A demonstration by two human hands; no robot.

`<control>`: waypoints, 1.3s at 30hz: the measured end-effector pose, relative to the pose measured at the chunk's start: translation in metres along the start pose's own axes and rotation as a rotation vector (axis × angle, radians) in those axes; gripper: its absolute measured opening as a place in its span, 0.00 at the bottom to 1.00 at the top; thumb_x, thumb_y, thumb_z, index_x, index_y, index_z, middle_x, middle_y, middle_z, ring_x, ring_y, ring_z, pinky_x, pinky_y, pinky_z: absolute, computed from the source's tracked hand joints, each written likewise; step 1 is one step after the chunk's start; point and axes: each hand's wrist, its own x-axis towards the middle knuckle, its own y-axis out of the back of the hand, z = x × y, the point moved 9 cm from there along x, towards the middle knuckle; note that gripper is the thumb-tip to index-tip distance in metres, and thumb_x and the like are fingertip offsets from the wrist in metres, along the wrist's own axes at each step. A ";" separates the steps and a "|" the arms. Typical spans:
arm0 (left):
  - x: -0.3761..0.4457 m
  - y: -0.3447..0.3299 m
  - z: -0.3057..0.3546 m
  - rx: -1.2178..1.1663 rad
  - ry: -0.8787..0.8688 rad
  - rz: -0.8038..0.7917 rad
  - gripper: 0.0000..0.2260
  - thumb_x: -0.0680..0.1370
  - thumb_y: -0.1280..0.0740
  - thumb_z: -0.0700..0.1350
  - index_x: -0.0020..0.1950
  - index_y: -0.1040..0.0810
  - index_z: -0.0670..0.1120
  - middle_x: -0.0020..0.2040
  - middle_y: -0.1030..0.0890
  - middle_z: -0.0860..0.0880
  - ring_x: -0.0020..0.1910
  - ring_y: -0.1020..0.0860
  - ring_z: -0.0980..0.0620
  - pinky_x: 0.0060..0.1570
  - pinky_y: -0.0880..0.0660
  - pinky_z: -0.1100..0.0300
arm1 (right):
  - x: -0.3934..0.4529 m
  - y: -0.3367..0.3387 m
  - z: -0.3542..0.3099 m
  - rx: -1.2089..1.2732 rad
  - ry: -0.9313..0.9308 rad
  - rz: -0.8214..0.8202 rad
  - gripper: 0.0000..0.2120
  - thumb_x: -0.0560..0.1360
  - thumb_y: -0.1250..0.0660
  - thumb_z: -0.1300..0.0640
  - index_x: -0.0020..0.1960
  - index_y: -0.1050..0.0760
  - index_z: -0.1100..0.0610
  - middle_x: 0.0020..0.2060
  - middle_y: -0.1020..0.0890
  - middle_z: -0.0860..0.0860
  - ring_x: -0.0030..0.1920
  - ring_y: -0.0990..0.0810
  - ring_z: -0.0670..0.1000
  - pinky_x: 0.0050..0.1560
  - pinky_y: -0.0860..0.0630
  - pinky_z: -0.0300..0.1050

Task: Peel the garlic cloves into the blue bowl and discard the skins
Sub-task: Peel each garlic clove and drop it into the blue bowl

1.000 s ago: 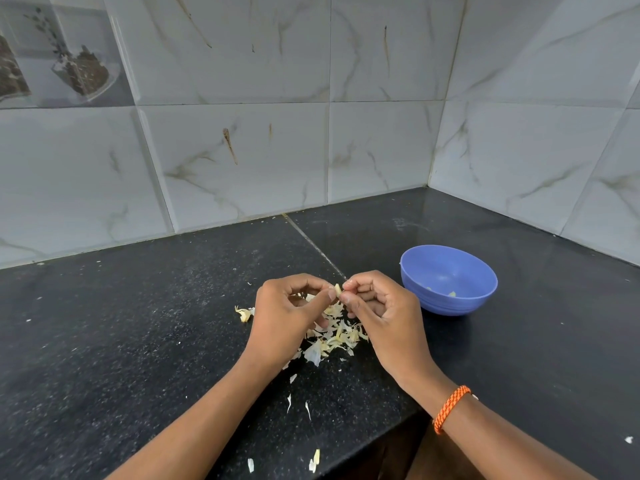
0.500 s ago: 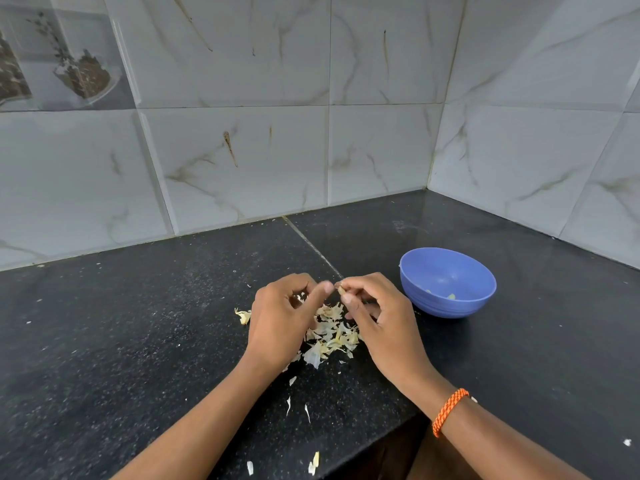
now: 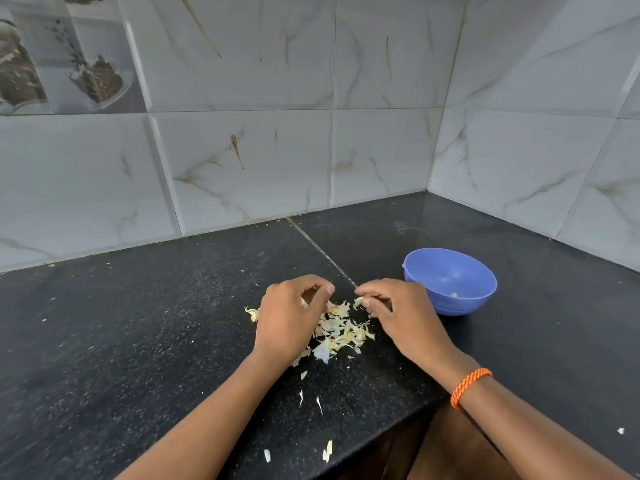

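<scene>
The right hand has its fingers curled, thumb and forefinger pinching a small pale garlic clove at its left tip; the clove is too small to tell which way its long axis runs. The hand hovers low over the counter, knuckles up, wrist angled back toward the lower right, with an orange braided band round the wrist. The left hand is also curled, thumb tip near the forefinger; whether it holds anything cannot be told, since the fingers hide the palm. The two hands are a little apart, fingertips facing each other.

Between and under them lies a heap of garlic skins, papery and pale yellow, with stray flakes trailing toward the near edge of the counter and one scrap beside the left hand.

The blue bowl stands upright just right of the right hand, a small pale bit inside it.

All of this rests on a black speckled stone counter in a corner, backed by grey-white marble-look wall tiles.
</scene>
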 end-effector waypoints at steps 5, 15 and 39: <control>0.002 0.000 -0.011 0.044 0.027 -0.018 0.06 0.84 0.30 0.49 0.53 0.12 0.56 0.37 0.14 0.62 0.42 0.16 0.62 0.47 0.21 0.59 | 0.026 0.020 -0.030 -0.231 0.183 -0.094 0.07 0.82 0.28 0.59 0.50 0.14 0.49 0.42 0.15 0.45 0.43 0.19 0.47 0.46 0.20 0.55; 0.003 -0.004 -0.014 0.084 0.010 -0.016 0.07 0.83 0.30 0.50 0.57 0.14 0.60 0.39 0.14 0.61 0.43 0.18 0.60 0.47 0.21 0.57 | 0.016 -0.004 -0.019 -0.343 0.181 -0.095 0.08 0.83 0.32 0.61 0.51 0.17 0.51 0.44 0.18 0.45 0.50 0.23 0.50 0.46 0.24 0.53; -0.005 -0.015 -0.004 -0.331 0.096 -0.080 0.01 0.78 0.20 0.43 0.49 0.09 0.49 0.41 0.11 0.53 0.43 0.12 0.52 0.48 0.14 0.50 | -0.008 -0.003 -0.025 0.055 0.134 0.167 0.04 0.81 0.28 0.56 0.55 0.16 0.50 0.46 0.16 0.41 0.44 0.17 0.47 0.37 0.23 0.40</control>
